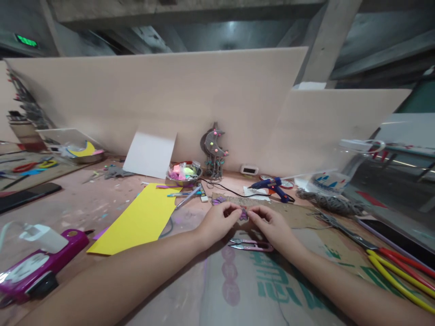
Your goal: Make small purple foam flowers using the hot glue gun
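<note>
My left hand (217,220) and my right hand (272,224) meet over a cardboard sheet (272,280) on the table. Both pinch a small purple craft piece (243,214) between their fingertips. Just below the hands lie small pink thread snips (251,245). A blue glue gun (273,185) with a red light rests beyond the hands, its black cord running left.
A yellow paper sheet (142,217) lies to the left, with pens (185,194) and a bowl of coloured bits (183,172) behind it. A moon ornament (214,149) stands at the back board. A magenta device (37,267) sits near left; red and yellow-handled tools (397,262) lie right.
</note>
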Available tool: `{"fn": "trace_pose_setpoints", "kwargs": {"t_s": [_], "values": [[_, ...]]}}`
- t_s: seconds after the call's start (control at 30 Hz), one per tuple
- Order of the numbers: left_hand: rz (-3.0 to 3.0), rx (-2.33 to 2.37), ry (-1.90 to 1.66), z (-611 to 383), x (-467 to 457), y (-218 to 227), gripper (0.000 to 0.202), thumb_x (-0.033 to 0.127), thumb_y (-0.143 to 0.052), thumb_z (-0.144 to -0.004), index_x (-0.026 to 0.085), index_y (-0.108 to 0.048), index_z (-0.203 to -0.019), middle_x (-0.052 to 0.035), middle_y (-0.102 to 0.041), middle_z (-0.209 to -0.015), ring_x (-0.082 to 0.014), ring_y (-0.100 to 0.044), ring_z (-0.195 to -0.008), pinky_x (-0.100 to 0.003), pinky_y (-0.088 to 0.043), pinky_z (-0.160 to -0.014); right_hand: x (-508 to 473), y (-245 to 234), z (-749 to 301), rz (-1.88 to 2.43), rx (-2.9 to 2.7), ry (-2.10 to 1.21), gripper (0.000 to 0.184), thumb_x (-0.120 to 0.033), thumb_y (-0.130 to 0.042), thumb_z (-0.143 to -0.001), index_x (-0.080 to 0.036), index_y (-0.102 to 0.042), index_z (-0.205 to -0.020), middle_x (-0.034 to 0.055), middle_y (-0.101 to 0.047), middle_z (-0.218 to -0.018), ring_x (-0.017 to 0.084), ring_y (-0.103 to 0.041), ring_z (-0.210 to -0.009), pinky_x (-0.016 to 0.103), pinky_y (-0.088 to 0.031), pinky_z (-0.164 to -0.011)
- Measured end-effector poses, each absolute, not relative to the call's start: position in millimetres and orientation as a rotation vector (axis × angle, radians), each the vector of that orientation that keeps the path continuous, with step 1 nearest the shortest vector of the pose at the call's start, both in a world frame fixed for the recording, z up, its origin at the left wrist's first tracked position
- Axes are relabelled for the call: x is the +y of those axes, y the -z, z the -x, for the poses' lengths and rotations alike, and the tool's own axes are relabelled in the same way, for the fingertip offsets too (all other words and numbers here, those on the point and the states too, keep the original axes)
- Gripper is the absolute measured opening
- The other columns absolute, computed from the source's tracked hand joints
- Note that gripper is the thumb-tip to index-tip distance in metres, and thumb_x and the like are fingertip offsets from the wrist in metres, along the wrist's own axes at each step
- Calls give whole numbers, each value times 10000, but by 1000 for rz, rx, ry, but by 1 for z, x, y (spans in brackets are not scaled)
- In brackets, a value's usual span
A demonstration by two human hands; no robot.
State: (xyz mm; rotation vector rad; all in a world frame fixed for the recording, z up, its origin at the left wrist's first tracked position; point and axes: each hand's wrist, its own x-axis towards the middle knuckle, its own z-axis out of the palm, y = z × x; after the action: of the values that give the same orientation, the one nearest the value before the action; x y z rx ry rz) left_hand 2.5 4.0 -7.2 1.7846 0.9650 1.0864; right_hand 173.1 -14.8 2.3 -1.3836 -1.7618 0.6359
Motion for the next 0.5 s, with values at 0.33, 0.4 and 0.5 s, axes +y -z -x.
{"fn": "trace_pose_setpoints", "kwargs": {"t_s": [0.33,0.4,0.5], "values": [[-1771,971,-1085,0,3,5,208,304,-512,-785,145,-638,-832,-50,-673,-838,-174,-603,-794,-269,-455,-730,-16,-5,-172,1421,-1740,-653,324,-476,-509,-779,-176,-627,-814,31,-646,-729,182,-583,-670,279,-459,-622],[-1760,980,-1096,0,3,4,211,301,-504,-790,143,-637,-836,-49,-670,-832,-173,-600,-787,-269,-457,-723,-15,-4,-173,1407,-1737,-698,322,-471,-514,-781,-173,-620,-837,31,-646,-729,183,-590,-671,281,-461,-625],[-1736,984,-1114,1,5,4,217,290,-494,-799,138,-640,-851,-55,-670,-843,-175,-600,-796,-272,-459,-727,-13,-1,-174,1378,-1737,-786,319,-460,-525,-778,-172,-606,-888,32,-647,-750,182,-600,-673,280,-467,-617]]}}
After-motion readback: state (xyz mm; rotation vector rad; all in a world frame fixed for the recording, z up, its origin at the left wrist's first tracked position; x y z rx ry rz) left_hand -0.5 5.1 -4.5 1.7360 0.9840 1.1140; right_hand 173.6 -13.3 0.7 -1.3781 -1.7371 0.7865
